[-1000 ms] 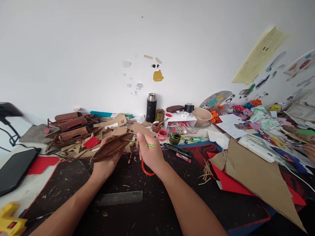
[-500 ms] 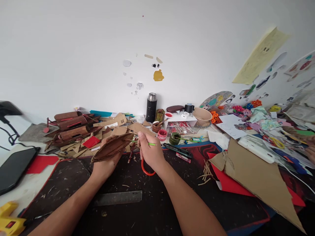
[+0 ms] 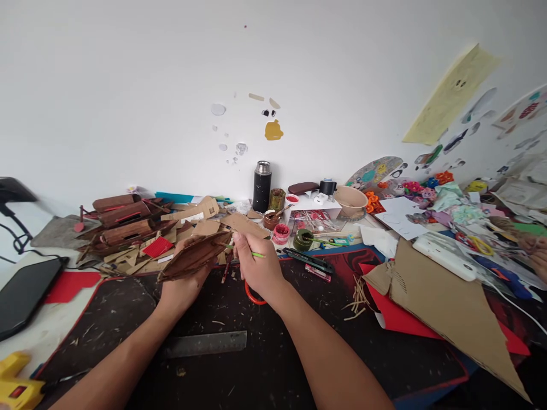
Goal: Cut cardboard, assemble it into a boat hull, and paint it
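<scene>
A brown, boat-shaped hull [image 3: 194,259] is tilted up in my left hand [image 3: 182,293], whose fingers wrap round it from below. My right hand [image 3: 260,267] is closed on a thin green paintbrush [image 3: 257,254], its tip at the right end of the hull. Past my right hand stand open jars of brown paint [image 3: 271,220], pink paint [image 3: 281,233] and green paint [image 3: 303,240]. Orange scissor handles [image 3: 255,295] show below my right hand. Several finished-looking brown boat models [image 3: 128,219] lie at the left among cardboard scraps.
A clear ruler [image 3: 205,344] lies on the dark mat [image 3: 256,376]. At the lower left is a yellow glue gun [image 3: 19,381]. A black thermos [image 3: 262,188] stands by the wall; large cardboard [image 3: 444,307] lies at the right. Another person's hand [image 3: 539,256] shows at the right edge.
My right hand has moved slightly left with the brush, closer to the hull. My left hand and the hull have hardly moved. The view has shifted a little.
</scene>
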### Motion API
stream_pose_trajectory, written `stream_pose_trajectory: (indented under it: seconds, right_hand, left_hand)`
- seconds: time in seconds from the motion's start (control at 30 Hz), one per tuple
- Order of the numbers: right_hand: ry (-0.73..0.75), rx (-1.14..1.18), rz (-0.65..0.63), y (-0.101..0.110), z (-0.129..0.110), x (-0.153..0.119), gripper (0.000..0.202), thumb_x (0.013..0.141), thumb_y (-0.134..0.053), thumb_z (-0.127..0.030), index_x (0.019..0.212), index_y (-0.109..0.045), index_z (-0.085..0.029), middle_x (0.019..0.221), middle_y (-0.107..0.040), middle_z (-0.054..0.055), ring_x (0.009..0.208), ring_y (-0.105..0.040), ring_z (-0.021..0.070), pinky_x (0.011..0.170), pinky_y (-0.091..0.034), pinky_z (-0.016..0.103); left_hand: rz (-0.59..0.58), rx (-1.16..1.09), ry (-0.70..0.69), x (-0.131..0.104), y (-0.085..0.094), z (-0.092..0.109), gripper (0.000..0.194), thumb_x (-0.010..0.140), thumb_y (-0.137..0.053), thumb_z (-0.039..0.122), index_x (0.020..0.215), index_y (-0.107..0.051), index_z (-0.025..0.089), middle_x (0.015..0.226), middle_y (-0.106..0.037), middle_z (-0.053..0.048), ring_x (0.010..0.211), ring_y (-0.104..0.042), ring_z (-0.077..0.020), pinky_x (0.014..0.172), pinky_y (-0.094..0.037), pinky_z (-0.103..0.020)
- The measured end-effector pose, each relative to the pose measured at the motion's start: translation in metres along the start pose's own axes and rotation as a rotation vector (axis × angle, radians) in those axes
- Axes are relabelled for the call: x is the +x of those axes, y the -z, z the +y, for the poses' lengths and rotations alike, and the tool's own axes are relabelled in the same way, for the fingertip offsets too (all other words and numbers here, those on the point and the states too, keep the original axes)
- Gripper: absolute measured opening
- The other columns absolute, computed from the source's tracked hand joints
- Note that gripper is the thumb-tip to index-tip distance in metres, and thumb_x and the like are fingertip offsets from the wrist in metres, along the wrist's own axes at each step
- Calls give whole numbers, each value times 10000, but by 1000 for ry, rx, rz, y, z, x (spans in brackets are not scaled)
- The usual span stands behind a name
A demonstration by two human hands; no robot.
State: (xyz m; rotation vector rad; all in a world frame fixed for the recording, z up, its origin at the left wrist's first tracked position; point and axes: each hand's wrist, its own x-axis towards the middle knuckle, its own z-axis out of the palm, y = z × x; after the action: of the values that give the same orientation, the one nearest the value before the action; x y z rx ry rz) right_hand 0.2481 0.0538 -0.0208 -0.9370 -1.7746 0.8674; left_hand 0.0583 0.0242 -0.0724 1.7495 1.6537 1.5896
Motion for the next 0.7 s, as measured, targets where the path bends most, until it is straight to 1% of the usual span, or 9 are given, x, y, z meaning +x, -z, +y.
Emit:
stream_pose_trajectory:
  seconds: [0.07,0.13,0.27,0.37,0.5,0.57,0.7]
  right_hand:
    - [26,-33,-8,0,-2,-1,516,1125,-411,-537,691,-460,-261,516,-483,-29,542,-540,166,580,-393,286]
    - [25,-33,-11,-1,-2,-1,517,1124,-413,-537,690,-461,-261,522,-484,-26,551,-546,169,583,-393,286]
    - [-31,27,6,0,3,2,556,1110,-401,-625,706,-512,-259,536,-495,-18,585,-570,182,553,-394,276]
    - [-54,43,10,0,4,2,586,1096,-410,-664,698,-523,-249,540,-499,-16,600,-576,181,550,-400,271]
    - [-42,54,-15,-2,1,-1,563,1102,-418,-631,702,-513,-245,550,-510,-19,593,-568,169,558,-394,267]
    - [-38,60,-26,-2,-2,-2,547,1105,-426,-610,709,-521,-245,552,-515,-19,591,-569,166,556,-391,265]
    - [-36,82,-10,-2,-1,-2,533,1106,-424,-597,714,-522,-250,547,-515,-20,581,-572,169,540,-379,265]
  left_hand:
    - [10,10,6,0,0,-2,400,906,-737,465,1229,-613,263,1215,-749,-118,1138,-756,-330,1038,-593,-511]
    - [11,13,0,0,0,-4,401,908,-736,461,1229,-614,255,1219,-751,-124,1133,-760,-327,1032,-598,-505]
    - [12,13,-24,0,0,-5,402,913,-727,467,1233,-612,253,1130,-770,-95,1113,-766,-317,1020,-607,-489]
    - [14,43,-18,0,0,-5,406,916,-719,478,1230,-612,243,1151,-768,-102,1115,-762,-320,1027,-600,-489]
    - [8,61,-8,2,1,-6,422,920,-704,503,1234,-608,237,1182,-768,-119,1129,-749,-335,1055,-578,-510]
    - [15,55,-1,3,2,-6,428,914,-703,514,1227,-611,237,1206,-765,-127,1127,-746,-340,1045,-580,-512]
    - [15,33,7,1,2,-6,390,913,-715,481,1202,-628,235,1199,-769,-121,1111,-751,-330,1025,-584,-488]
